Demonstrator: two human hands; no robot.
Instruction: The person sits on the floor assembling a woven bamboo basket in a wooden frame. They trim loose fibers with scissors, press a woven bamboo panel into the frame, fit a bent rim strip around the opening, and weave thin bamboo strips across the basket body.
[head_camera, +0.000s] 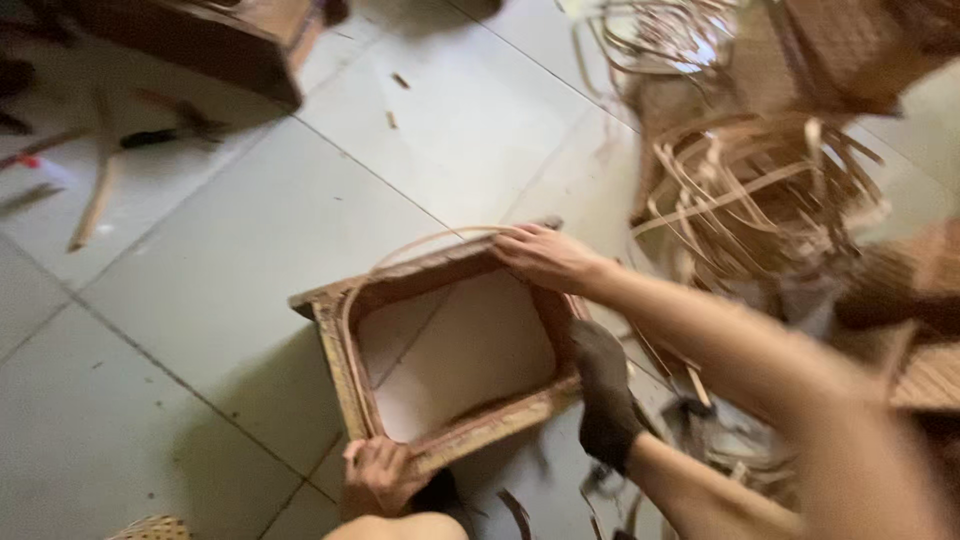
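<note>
The frame (440, 350) is a rectangular wooden box-form with an open middle, standing on the tiled floor (230, 260) near the centre of the view, tilted so one corner points up-left. Through its opening the pale floor shows. A thin cane strip (400, 252) arcs over its far-left rim, running from near the left corner up to the far edge.

The right hand (545, 258) lies on the far edge of the frame, fingers spread flat and pressing down where the strip ends; its grip is open across the rim rather than pinching. The left hand (380, 472) is at the near corner, fingers curled over the frame's lower edge, its grip closed on that edge. A foot in a dark sock (605, 395) rests against the right-hand side of the frame, touching it.

Right of the frame, well up the view, sits a loose tangle of cane strips (760, 195), blurred. Above it is a brown woven piece (840, 50), too blurred to tell its kind. More dark scraps (720, 440) lie by the sock. At the top left is a dark wooden block (200, 40), and near it a stick (95, 200) and some tools, unclear, on the floor. A bit of woven basketwork (150, 527) peeks in at the bottom left edge.
</note>
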